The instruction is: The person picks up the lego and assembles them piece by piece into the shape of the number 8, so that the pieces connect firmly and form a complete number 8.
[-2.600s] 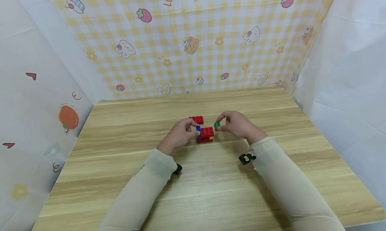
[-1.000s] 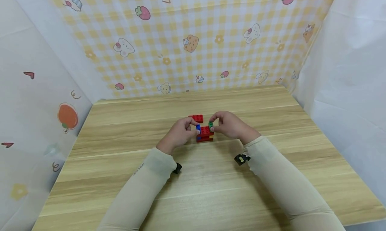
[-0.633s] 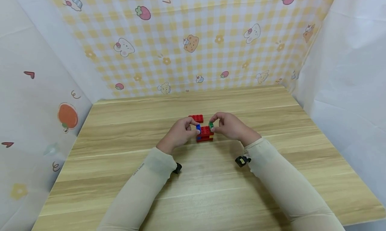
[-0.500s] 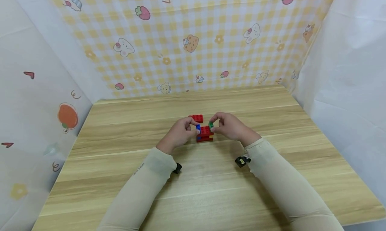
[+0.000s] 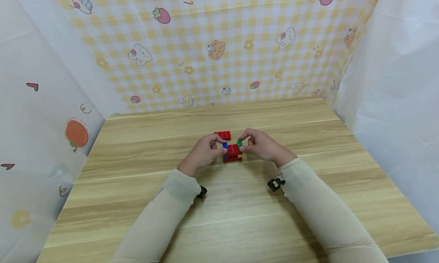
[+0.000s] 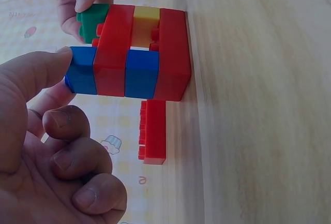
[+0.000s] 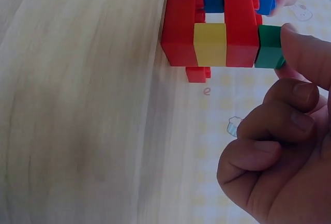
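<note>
Blue block (image 6: 83,71) is being pinched by left grip (image 5: 202,153) at stack's (image 5: 233,153) nine o'clock, green block (image 7: 269,48) by right grip (image 5: 263,145) at three, likely for alignment.

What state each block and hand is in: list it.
Left hand: pinching upper blue block
Right hand: pinching green block
Upper blue block: on left end of upper red block
Green block: on right end of upper red block
Upper red block: bridging lower blue block and yellow block
Lower blue block: sandwiched, left side
Yellow block: sandwiched, right side
Bottom red block: flat on table
Loose red block: on table, studs up, untouched
</note>
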A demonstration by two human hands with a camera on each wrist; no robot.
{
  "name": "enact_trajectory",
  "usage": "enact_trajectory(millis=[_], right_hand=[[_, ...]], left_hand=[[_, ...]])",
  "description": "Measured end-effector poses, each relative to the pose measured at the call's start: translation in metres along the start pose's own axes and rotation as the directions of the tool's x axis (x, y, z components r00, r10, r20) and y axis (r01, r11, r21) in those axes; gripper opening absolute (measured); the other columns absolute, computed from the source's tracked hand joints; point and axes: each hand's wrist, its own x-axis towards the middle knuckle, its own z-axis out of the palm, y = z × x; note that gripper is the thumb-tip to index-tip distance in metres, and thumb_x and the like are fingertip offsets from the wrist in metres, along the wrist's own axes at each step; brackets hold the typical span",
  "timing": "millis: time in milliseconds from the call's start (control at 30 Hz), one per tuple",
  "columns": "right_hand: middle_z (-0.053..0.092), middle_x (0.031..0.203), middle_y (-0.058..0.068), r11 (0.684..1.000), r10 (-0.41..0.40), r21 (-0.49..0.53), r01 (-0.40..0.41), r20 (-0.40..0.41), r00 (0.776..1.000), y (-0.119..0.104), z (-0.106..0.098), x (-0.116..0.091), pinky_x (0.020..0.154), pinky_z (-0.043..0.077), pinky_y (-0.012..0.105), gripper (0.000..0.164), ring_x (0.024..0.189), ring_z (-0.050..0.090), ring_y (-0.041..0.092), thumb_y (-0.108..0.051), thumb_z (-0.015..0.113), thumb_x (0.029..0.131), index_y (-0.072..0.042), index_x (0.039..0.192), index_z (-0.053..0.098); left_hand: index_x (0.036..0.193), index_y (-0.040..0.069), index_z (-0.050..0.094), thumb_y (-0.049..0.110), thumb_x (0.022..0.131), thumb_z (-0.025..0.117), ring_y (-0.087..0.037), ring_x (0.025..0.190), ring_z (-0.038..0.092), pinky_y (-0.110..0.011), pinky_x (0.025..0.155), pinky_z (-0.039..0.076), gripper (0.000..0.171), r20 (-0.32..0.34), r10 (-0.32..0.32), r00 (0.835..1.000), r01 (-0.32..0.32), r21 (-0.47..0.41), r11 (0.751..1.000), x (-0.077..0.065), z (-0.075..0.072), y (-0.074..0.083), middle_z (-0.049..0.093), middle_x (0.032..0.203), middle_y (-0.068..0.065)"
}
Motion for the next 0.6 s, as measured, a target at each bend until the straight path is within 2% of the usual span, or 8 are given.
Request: enact_trajectory(millis=[267, 600], right_hand=[[0.045, 0.07, 0.0, 0.999, 0.016, 0.038, -0.017, 0.015, 1.0, 0.0055, 0.0018, 0.0012, 0.057, 0.036, 0.027, 0.027, 0.059, 0.041, 0.016, -0.015, 0.071, 0.102, -0.011, 0.127, 0.061], [0.045, 0.07, -0.001, 0.999, 0.007, 0.041, -0.007, 0.01, 1.0, 0.008, 0.0015, 0.0013, 0.056, 0.035, 0.027, 0.029, 0.058, 0.04, 0.016, -0.016, 0.071, 0.102, -0.01, 0.129, 0.059]], left_hand=[[0.122, 0.016, 0.07, 0.023, 0.101, 0.073, -0.018, 0.058, 0.044, -0.03, 0.054, 0.037, 0.023, -0.003, -0.014, 1.0, 0.014, 0.009, 1.0, -0.0004, 0.0013, -0.0008, 0.05, 0.072, -0.002], [0.122, 0.016, 0.07, 0.023, 0.101, 0.073, -0.019, 0.058, 0.045, -0.03, 0.054, 0.037, 0.023, 0.0, -0.01, 1.0, 0.01, 0.036, 0.999, 0.0009, 0.0009, 0.0025, 0.051, 0.073, -0.003]])
